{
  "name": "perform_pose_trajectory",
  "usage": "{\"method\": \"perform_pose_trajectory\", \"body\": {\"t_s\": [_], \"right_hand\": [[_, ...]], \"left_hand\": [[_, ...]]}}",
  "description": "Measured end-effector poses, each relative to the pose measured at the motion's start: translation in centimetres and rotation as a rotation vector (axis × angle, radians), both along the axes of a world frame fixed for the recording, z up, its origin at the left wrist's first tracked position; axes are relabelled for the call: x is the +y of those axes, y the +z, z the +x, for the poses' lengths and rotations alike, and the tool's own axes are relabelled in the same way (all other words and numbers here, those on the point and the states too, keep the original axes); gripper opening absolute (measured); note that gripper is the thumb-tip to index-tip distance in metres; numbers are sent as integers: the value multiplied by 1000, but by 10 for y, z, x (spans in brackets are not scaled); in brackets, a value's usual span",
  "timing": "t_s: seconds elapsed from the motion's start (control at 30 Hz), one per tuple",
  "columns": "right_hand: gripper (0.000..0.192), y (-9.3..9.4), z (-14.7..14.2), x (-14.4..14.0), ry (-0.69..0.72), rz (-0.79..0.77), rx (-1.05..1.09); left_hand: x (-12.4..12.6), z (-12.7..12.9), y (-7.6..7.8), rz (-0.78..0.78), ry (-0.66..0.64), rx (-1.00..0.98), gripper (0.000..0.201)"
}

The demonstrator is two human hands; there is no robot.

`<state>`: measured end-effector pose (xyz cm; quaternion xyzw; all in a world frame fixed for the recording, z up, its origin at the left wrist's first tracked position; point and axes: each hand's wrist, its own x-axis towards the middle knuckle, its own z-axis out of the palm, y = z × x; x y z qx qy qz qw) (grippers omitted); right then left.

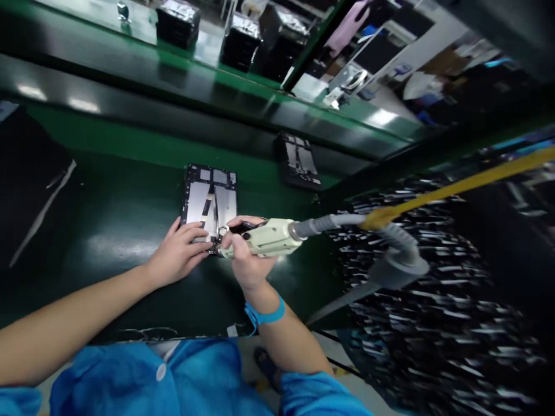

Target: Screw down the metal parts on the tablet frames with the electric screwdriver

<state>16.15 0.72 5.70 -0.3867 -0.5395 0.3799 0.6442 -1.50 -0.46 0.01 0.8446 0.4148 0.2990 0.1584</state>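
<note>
A flat tablet-like device [225,199] lies with its inside showing on the dark green bench: silver battery panels in a black frame, with a dark ribbon strip down the middle. My left hand [173,260] rests on its lower left part, fingers stretched out and spread over the edge. In my right hand [251,266] is a pale electric screwdriver [275,236], held nearly level, its tip end at the device's lower edge beside my left fingertips. Those fingertips partly hide the tip. A blue wrist strap [271,314] circles my right wrist.
A second similar device [300,159] lies farther back to the right. The screwdriver's grey cable [318,224] runs right to a yellow strap [455,188]. Many small parts, blurred, fill the right side. A dark sheet-like object [30,173] lies left. Black stacks [177,23] stand behind.
</note>
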Motion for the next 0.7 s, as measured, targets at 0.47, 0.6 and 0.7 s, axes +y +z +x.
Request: {"method": "perform_pose_trajectory", "body": {"t_s": [0.47,0.6,0.7], "right_hand": [[22,7,-1,0,8,26,19],[21,8,0,1,-15,9,-6],[20,8,0,1,-4,14,-8]], "left_hand": [[-2,-1,4,-11,-13,0,23],[-2,-1,3,-10,-16,10,23],[-2,-1,3,-14,-15,8,23]]}}
